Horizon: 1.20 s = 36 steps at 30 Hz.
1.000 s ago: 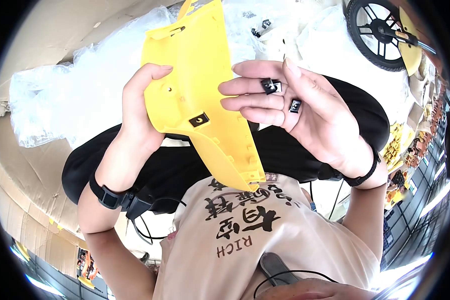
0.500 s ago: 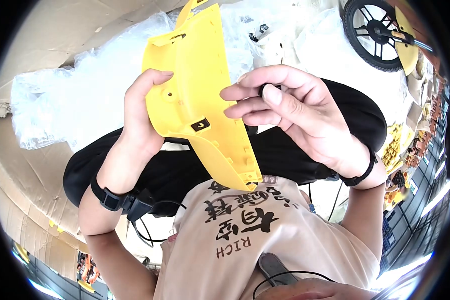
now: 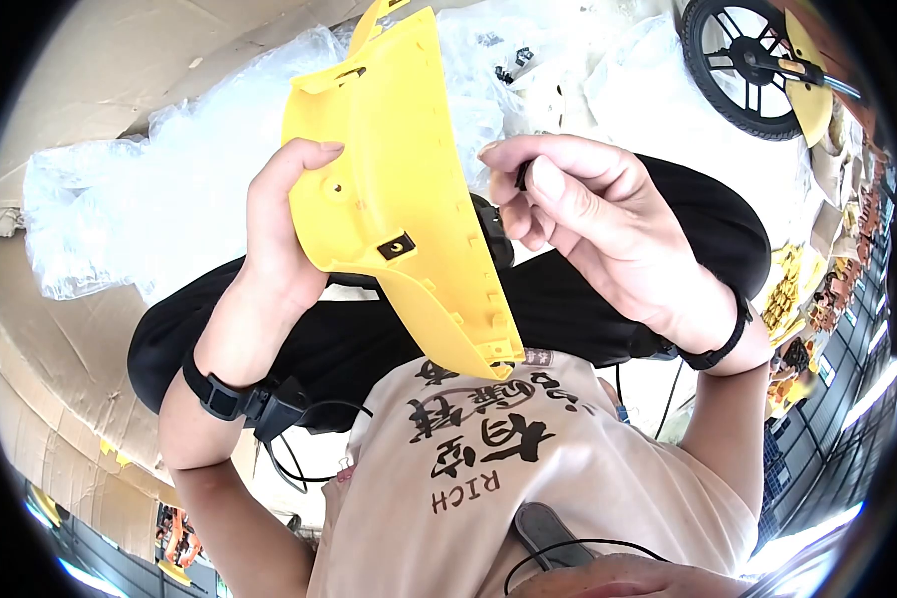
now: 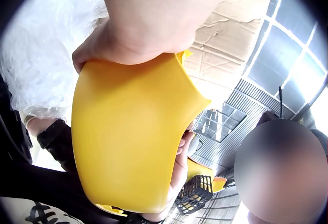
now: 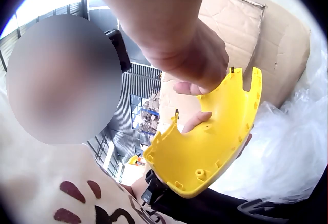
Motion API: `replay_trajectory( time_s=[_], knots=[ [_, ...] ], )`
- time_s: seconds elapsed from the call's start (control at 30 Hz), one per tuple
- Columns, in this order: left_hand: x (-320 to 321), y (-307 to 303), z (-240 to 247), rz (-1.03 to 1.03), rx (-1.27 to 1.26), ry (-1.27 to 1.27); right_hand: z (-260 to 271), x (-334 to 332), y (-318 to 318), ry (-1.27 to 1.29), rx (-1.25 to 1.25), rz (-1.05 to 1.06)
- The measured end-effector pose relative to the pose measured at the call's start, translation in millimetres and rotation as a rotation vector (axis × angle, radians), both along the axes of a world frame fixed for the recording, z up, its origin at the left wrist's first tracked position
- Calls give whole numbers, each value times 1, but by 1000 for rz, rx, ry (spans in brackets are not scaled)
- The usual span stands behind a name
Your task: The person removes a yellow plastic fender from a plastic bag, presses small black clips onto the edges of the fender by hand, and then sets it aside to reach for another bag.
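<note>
My left hand (image 3: 294, 199) grips a curved yellow plastic shell (image 3: 389, 169) by its edge, thumb on the inner face and fingers behind it. A small black clip (image 3: 397, 245) sits in the shell's inner face. My right hand (image 3: 528, 194), just right of the shell, is curled, and its thumb pinches a small black clip (image 3: 520, 176) against the fingers; most of that clip is hidden. In the left wrist view my left hand (image 4: 143, 24) holds the shell's smooth outer side (image 4: 128, 137). The right wrist view shows my curled right hand (image 5: 197, 62) above the shell's ribbed inside (image 5: 215, 147).
Crumpled clear plastic bags (image 3: 140, 189) lie on flattened cardboard (image 3: 90, 60) beyond the hands. A black spoked wheel (image 3: 743, 65) lies at the upper right, loose black clips (image 3: 508, 65) on the plastic, and more yellow parts (image 3: 787, 289) at the right edge.
My right hand lay open with two black clips on its fingers; now the fingers have curled round them, the thumb pressing down. The left hand and shell barely moved.
</note>
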State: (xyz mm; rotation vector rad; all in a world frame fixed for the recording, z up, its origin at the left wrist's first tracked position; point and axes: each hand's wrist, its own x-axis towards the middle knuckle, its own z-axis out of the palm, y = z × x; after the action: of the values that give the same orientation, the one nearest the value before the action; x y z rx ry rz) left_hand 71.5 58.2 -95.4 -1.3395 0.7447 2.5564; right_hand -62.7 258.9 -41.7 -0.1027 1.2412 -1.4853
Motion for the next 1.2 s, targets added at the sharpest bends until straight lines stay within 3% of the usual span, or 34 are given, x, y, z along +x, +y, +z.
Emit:
replay_trajectory(
  time_s=[0.23,0.5,0.7,0.8,1.2],
  knots=[
    [-2,-2,1,9,-2,-51,10,-6,-1,-85,22,65],
    [-3,-3,3,-61,-78,-26,6,-5,1,-70,21,-5],
    [0,-8,0,48,-154,-74,3,-10,6,-4,91,72],
    [4,-15,-9,201,-175,-49,1,-9,9,33,94,69],
    [8,-15,-9,219,-189,-97,-4,-11,15,7,250,166]
  ],
)
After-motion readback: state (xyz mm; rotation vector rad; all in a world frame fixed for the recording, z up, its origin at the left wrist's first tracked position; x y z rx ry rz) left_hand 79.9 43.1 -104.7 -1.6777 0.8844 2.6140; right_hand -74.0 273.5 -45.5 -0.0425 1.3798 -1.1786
